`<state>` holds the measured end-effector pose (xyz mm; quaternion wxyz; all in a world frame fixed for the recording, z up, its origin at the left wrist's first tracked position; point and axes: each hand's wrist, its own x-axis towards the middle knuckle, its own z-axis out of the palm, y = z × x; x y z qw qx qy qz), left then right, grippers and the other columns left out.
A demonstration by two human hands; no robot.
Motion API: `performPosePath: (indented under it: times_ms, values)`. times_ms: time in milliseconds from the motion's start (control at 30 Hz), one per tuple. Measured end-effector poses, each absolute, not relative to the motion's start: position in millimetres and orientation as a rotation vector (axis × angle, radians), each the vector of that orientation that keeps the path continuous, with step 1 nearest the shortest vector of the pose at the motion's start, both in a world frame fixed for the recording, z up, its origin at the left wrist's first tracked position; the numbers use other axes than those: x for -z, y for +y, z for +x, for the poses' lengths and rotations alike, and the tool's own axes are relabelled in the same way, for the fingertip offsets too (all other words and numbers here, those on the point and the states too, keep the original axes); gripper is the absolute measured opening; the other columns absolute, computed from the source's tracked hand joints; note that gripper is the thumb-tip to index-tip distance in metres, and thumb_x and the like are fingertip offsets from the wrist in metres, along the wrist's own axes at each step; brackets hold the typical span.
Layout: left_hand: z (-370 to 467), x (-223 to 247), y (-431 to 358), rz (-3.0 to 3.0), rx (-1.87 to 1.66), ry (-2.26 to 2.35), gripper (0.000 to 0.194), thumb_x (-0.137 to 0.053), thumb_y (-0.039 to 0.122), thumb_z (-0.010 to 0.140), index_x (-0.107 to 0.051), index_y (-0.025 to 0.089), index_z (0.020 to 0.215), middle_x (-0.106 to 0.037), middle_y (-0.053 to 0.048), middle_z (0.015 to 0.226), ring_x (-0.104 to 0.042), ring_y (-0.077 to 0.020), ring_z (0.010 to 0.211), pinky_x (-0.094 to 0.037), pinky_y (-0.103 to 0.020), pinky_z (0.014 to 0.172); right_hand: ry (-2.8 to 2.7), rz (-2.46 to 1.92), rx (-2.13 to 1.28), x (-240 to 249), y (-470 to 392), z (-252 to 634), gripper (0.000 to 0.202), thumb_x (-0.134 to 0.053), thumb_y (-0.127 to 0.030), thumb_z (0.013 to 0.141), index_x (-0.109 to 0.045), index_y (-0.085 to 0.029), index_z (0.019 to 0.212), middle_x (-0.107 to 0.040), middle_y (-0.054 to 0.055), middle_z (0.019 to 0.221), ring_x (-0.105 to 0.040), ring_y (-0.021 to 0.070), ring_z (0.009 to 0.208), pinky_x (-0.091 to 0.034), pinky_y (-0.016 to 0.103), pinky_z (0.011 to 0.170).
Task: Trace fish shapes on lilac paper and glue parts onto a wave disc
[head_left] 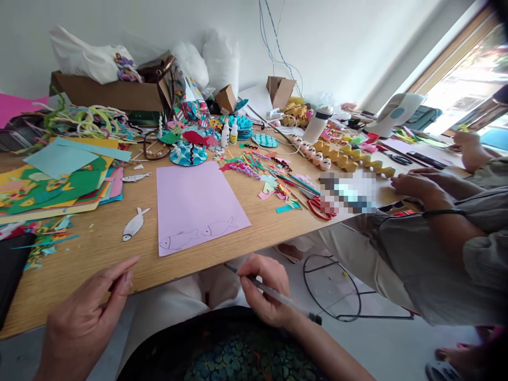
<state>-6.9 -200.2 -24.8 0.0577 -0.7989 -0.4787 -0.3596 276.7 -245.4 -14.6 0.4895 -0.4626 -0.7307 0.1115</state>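
Note:
My right hand (266, 288) grips a pen (283, 299) with a clear barrel, its tip pointing left, in front of the table edge above my lap. Empty, my left hand (85, 312) hovers over the front left of the table with the index finger stretched out. Between and beyond my hands lies a sheet of purple paper (194, 198), with two fish outlines (218, 227) drawn along its near edge. Left of the sheet are a cut-out paper fish (135, 224) and, farther back, a second cut-out fish (136, 177).
Stacked colored paper (59, 185) and a black object (14, 270) are at left. Glue bottles (225, 133), paper scraps (278, 188) and red-handled scissors (321, 208) lie beyond the sheet. At right, another person's hands (416, 185) are over the table; a stool frame (333, 317) stands below.

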Motion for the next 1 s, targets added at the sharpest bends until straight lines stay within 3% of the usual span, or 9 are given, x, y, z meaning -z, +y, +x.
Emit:
performPosePath:
  times_ms: [100, 333, 633, 900, 1000]
  values:
    - [-7.6, 33.2, -200.0, -2.457, 1.05, -1.424, 0.023, -0.043, 0.027, 0.09, -0.057, 0.024, 0.108, -0.064, 0.002, 0.073, -0.061, -0.0114, 0.063, -0.046, -0.021, 0.065, -1.825, -1.083, -0.307, 19.3, -249.5, 269.0, 0.009, -0.044, -0.016, 0.077, -0.051, -0.02, 0.076, -0.055, -0.002, 0.058, -0.05, 0.0088, 0.053, -0.039, 0.02, 0.054]
    - [-0.6, 26.2, -193.3, -2.495, 1.134, -1.379, 0.023, -0.042, 0.02, 0.087, -0.058, 0.023, 0.103, -0.065, -0.002, 0.09, -0.063, -0.0145, 0.082, -0.046, -0.025, 0.081, -1.877, -1.027, -0.356, 20.3, -255.1, 260.0, 0.01, -0.042, -0.014, 0.078, -0.05, -0.02, 0.077, -0.055, -0.003, 0.058, -0.049, 0.0089, 0.053, -0.04, 0.02, 0.056]
    - [2.4, 20.1, -182.3, -2.514, 1.373, -1.645, 0.021, -0.049, 0.034, 0.083, -0.063, 0.023, 0.094, -0.068, -0.002, 0.089, -0.066, -0.0137, 0.075, -0.052, -0.022, 0.072, -1.94, -1.013, -0.324, 19.6, -253.6, 269.8, 0.014, -0.042, -0.012, 0.084, -0.053, -0.019, 0.09, -0.059, 0.0, 0.066, -0.051, 0.009, 0.057, -0.04, 0.019, 0.055]
    - [-9.0, -9.7, -174.5, -2.521, 1.14, -1.642, 0.024, -0.047, 0.038, 0.085, -0.063, 0.023, 0.095, -0.071, 0.001, 0.076, -0.066, -0.0129, 0.065, -0.051, -0.019, 0.06, -1.974, -1.102, -0.26, 21.0, -237.4, 288.4, 0.016, -0.044, -0.013, 0.086, -0.057, -0.019, 0.093, -0.061, 0.002, 0.071, -0.056, 0.0107, 0.06, -0.042, 0.02, 0.055]
    - [-12.8, -18.7, -162.0, -2.579, 1.039, -1.481, 0.024, -0.042, 0.034, 0.087, -0.063, 0.023, 0.094, -0.07, 0.0, 0.078, -0.067, -0.0131, 0.07, -0.051, -0.019, 0.065, -1.994, -1.138, -0.208, 23.5, -230.0, 298.0, 0.016, -0.045, -0.015, 0.087, -0.058, -0.019, 0.094, -0.064, 0.002, 0.071, -0.058, 0.0109, 0.061, -0.043, 0.019, 0.055]
